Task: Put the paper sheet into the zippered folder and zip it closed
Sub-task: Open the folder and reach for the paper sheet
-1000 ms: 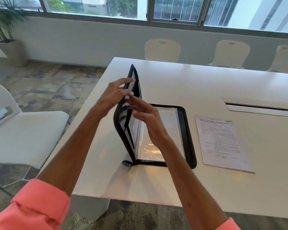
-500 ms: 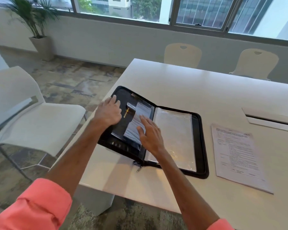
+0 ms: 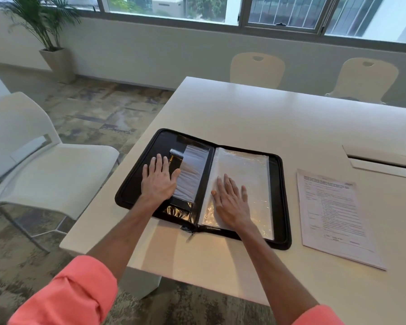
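The zippered folder (image 3: 277,198) lay spread open and flat near the worktop's (image 3: 244,113) lower-left corner in the frame. The left hand (image 3: 158,181) rested palm-down on its left, black inner panel, fingers spread, clamped on nothing. The right hand (image 3: 231,202) pressed flat on the clear plastic sleeves (image 3: 246,170) of the right half, its grip likewise open. The paper sheet (image 3: 333,216) sat on the worktop just right of the folder, apart from it and well clear of both hands. Its print was too small to read. The zipper pull (image 3: 189,233) hung at the folder's near edge by the spine. Gold lettering beside the left thumb was partly covered and illegible. Pink sleeves (image 3: 73,294) were cut off at the bottom.
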Demonstrator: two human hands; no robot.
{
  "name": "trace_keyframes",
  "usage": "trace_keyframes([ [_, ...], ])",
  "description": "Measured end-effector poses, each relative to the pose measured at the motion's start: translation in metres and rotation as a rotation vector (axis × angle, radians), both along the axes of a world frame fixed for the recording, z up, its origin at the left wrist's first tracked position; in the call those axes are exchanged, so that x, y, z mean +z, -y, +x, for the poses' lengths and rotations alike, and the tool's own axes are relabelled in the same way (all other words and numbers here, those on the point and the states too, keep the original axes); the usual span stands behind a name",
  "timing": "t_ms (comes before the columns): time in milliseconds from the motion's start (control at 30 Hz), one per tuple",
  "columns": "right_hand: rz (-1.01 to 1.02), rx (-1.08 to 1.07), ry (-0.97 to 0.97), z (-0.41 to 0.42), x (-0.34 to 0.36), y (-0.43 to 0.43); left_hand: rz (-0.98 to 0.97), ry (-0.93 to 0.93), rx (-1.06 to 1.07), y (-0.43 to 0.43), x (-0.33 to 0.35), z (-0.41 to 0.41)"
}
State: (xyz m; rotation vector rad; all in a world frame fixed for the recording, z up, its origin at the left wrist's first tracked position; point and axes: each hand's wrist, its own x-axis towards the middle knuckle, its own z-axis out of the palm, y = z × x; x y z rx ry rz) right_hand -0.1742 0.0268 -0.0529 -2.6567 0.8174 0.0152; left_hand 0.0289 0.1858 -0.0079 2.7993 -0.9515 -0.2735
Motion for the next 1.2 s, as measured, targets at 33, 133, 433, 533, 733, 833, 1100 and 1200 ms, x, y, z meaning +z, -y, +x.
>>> trace_keyframes([
  [33, 0.007, -0.001, 0.009, 0.0, -0.001, 0.001, -0.005, 0.006, 0.005, 0.001, -0.002, -0.001],
  [133, 0.026, -0.007, 0.025, 0.002, -0.005, 0.004, -0.033, 0.023, 0.028, 0.006, -0.005, -0.003],
  [433, 0.009, -0.035, 0.139, -0.015, 0.005, 0.038, -0.145, 0.144, -0.033, 0.06, -0.005, -0.026],
  [533, -0.033, -0.095, 0.146, -0.036, 0.011, 0.066, -0.198, 0.163, -0.127, 0.095, -0.005, -0.054],
  [733, -0.064, -0.318, 0.149, -0.102, 0.014, 0.121, -0.225, 0.141, -0.334, 0.183, -0.007, -0.138],
  [833, -0.101, -0.455, 0.161, -0.137, 0.017, 0.141, -0.21, 0.123, -0.462, 0.222, -0.009, -0.185],
  [1100, -0.138, -0.68, 0.114, -0.216, 0.02, 0.186, -0.155, 0.073, -0.639, 0.279, -0.018, -0.266],
  [1200, -0.141, -0.723, 0.095, -0.236, 0.023, 0.2, -0.084, 0.054, -0.656, 0.289, -0.022, -0.275],
])
